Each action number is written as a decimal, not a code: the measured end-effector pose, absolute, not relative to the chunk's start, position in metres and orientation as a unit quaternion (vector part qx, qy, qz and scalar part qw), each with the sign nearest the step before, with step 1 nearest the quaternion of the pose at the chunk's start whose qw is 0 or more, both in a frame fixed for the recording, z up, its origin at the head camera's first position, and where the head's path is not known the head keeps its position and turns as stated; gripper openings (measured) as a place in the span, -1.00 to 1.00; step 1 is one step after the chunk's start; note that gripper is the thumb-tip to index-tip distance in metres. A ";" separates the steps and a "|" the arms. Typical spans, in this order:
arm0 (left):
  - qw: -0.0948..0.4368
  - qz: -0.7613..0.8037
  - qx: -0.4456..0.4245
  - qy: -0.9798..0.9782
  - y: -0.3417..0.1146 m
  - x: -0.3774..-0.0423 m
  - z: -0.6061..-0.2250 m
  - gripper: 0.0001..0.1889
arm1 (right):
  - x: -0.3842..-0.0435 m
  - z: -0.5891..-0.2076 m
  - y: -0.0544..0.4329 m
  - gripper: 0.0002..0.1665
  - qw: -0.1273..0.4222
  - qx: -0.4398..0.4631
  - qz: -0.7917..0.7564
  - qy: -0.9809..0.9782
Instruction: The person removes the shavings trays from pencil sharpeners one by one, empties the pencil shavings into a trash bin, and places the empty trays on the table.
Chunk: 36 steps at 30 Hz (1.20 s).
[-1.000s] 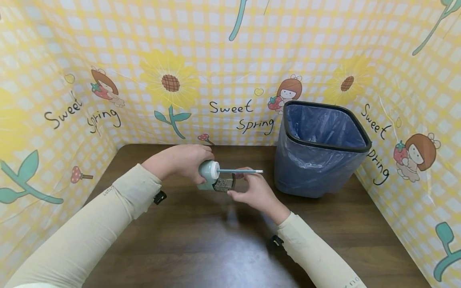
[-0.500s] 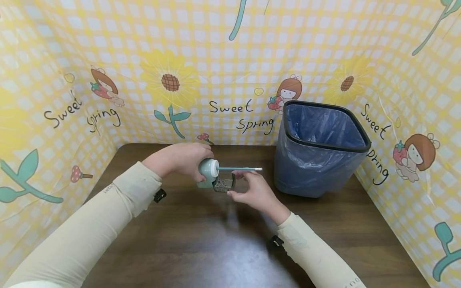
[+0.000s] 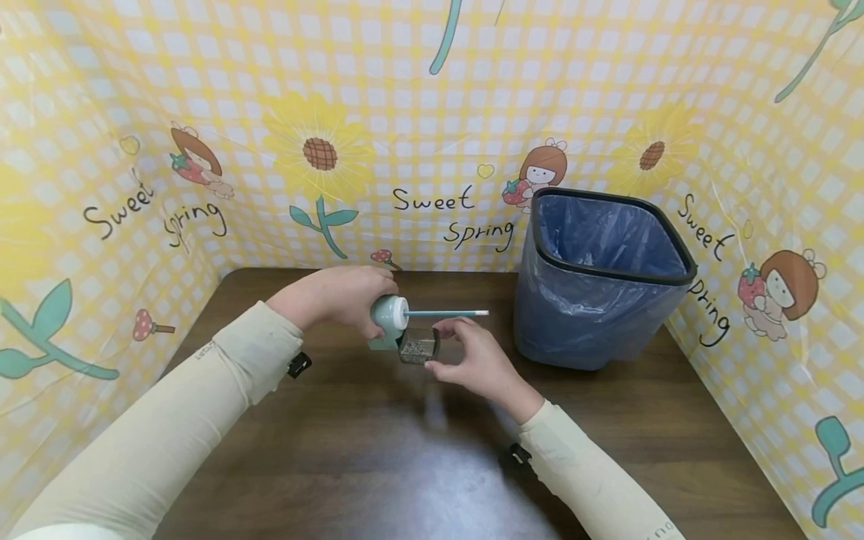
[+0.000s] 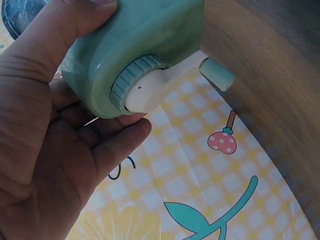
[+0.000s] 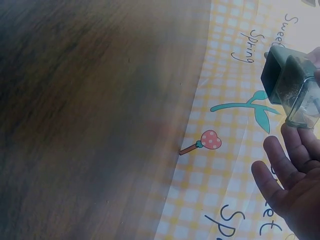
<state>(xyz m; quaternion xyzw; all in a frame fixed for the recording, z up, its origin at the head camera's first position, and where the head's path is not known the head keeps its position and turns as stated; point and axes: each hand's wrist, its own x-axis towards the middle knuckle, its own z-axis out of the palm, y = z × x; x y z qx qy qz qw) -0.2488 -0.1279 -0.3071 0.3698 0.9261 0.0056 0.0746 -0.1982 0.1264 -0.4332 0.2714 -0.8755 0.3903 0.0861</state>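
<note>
My left hand (image 3: 344, 296) grips a mint-green crank pencil sharpener (image 3: 385, 319) held on its side above the table. A blue pencil (image 3: 445, 313) sticks out of its white front collar, pointing right. In the left wrist view, the white crank (image 4: 157, 87) with its green knob (image 4: 217, 75) shows on the sharpener's back. My right hand (image 3: 475, 356) pinches the clear shavings drawer (image 3: 418, 348) between thumb and fingers, just below the pencil. Dark shavings lie inside it. The drawer's left end is right at the sharpener's lower part, also seen in the right wrist view.
A bin (image 3: 580, 322) with a black rim and a bluish plastic liner stands at the back right, beyond my right hand. The brown wooden table (image 3: 378, 450) is walled on its left, back and right by yellow checked sheets (image 3: 432, 135).
The sharpener and pencil have shifted slightly upward in the head view. The drawer sits a little lower, so the gap between it and the pencil has widened. Both hands keep their holds.
</note>
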 end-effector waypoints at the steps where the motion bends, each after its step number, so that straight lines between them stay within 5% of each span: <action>1: 0.075 0.005 0.370 0.926 -0.128 -0.249 -0.307 -0.37 | -0.198 -0.434 0.126 -0.35 0.087 0.273 0.391 -0.875; 36: 0.091 0.004 0.353 0.931 -0.129 -0.260 -0.322 -0.41 | -0.190 -0.434 0.128 -0.34 0.070 0.278 0.397 -0.872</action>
